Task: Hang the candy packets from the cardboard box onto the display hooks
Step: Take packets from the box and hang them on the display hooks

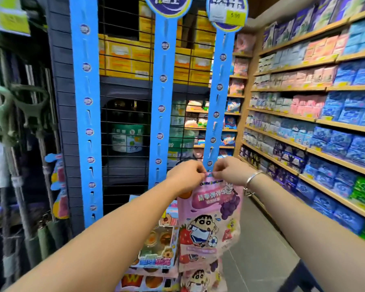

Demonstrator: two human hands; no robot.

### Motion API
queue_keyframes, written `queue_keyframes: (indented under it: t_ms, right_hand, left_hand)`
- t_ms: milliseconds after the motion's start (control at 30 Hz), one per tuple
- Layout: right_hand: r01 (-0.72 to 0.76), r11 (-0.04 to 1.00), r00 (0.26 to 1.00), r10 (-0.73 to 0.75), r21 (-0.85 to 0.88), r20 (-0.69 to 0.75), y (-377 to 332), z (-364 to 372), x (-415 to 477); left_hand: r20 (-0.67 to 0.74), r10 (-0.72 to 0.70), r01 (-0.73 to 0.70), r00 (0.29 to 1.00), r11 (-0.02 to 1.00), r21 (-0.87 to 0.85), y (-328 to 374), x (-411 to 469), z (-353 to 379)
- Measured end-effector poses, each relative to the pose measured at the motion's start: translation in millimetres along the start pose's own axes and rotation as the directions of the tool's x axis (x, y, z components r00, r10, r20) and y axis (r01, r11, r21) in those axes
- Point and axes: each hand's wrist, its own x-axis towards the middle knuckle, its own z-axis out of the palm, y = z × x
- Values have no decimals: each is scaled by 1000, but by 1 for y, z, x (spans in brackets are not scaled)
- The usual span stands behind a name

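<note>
A pink candy packet (209, 220) with a cartoon boy printed on it hangs in front of me. My left hand (185, 175) and my right hand (230, 171) both pinch its top edge, right at the foot of the right blue hanging strip (218, 85). Two more blue strips, middle (162, 98) and left (86, 102), carry bare hook slots. Below the held packet hangs another pink packet (200, 279). The cardboard box is out of view.
Colourful snack packs (156, 245) hang low on the middle strip. A wire grid with yellow boxes (122, 57) stands behind the strips. Wooden shelves (316, 119) full of blue and pink packs line the right. Mops and hangers (27, 114) fill the left. Grey floor (261, 249) at lower right.
</note>
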Motion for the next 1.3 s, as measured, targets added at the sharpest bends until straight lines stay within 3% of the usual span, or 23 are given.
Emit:
queue_keyframes:
  t_ms: [100, 233, 400, 533, 733, 967, 1300]
  right_hand:
    - [-80, 996, 994, 78, -28, -78, 10, 7, 15]
    - [-97, 991, 983, 110, 91, -150, 21, 10, 34]
    - [-43, 993, 932, 80, 113, -352, 27, 1, 52]
    - [-54, 988, 898, 110, 142, -425, 30, -4, 65]
    - [-139, 974, 886, 203, 180, -417, 32, 5, 74]
    - [-165, 972, 915, 214, 166, -343, 35, 20, 66]
    - [-232, 935, 860, 326, 268, -393, 30, 26, 55]
  left_hand:
    - [-48, -56, 59, 997, 997, 55, 4, 19, 9]
    - [-147, -94, 113, 985, 986, 123, 9, 40, 11]
    - [-331, -11, 86, 943, 973, 215, 22, 56, -1]
    - [-404, 21, 80, 915, 970, 230, 27, 66, -4]
    - [-453, 17, 104, 891, 965, 240, 23, 76, 7]
    - [-429, 24, 106, 903, 955, 277, 8, 74, 23]
    - [-399, 92, 46, 912, 945, 324, -4, 55, 21]
